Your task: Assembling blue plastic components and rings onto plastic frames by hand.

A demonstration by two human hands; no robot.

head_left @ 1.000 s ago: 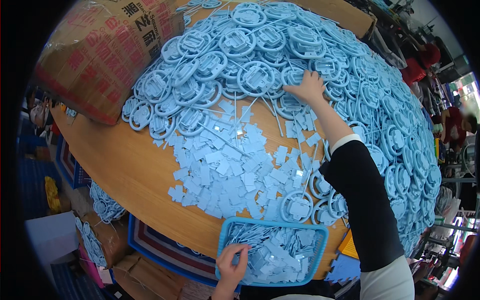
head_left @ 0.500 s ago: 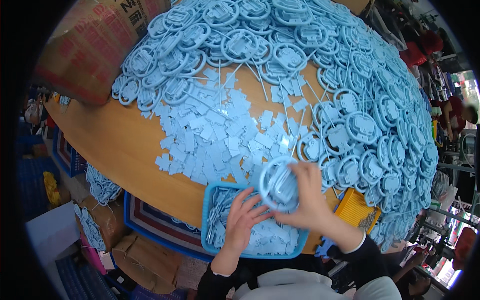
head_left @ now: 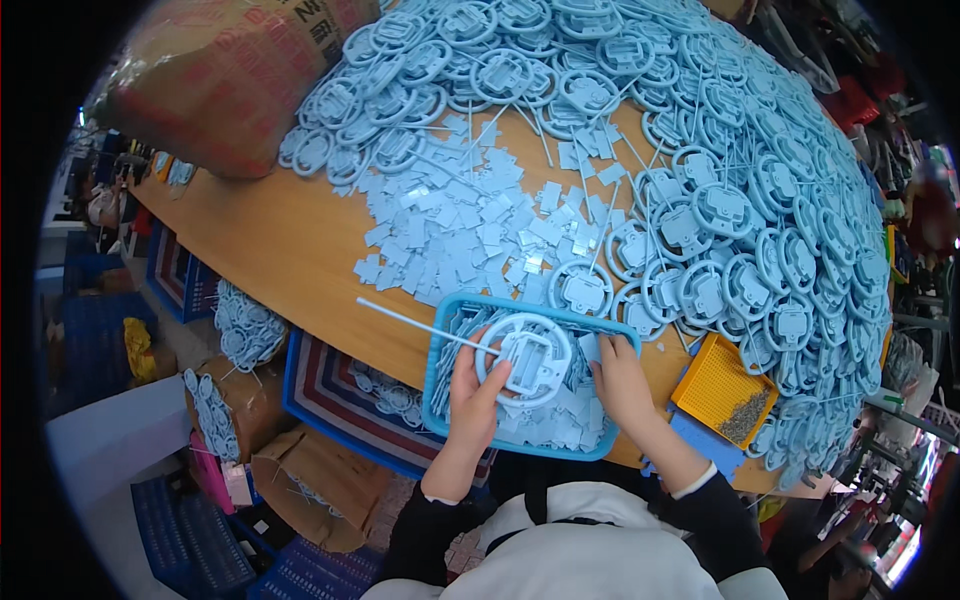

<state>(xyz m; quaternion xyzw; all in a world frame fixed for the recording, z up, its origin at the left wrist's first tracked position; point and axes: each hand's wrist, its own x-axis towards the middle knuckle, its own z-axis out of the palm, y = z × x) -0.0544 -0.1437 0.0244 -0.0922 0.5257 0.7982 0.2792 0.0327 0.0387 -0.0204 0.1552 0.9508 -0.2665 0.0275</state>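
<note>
Blue plastic ring (head_left: 524,360) with its long sprue sits above the tray (head_left: 440,400) at the worktop's near edge. My left hand (head_left: 476,395) pinches its rim; my right hand (head_left: 622,380) grips the opposite side. It looks light, stiff, brittle; I'd hold the rim.

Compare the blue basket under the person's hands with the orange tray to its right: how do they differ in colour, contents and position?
The blue basket holds a heap of flat pale-blue plastic pieces; the orange tray holds only a small grey pile in one corner. The basket sits straight in front of the person, beneath the left hand and right hand; the tray lies untouched and turned at an angle. The basket looks larger. Both are rectangular and rest at the wooden table's near edge.
</note>
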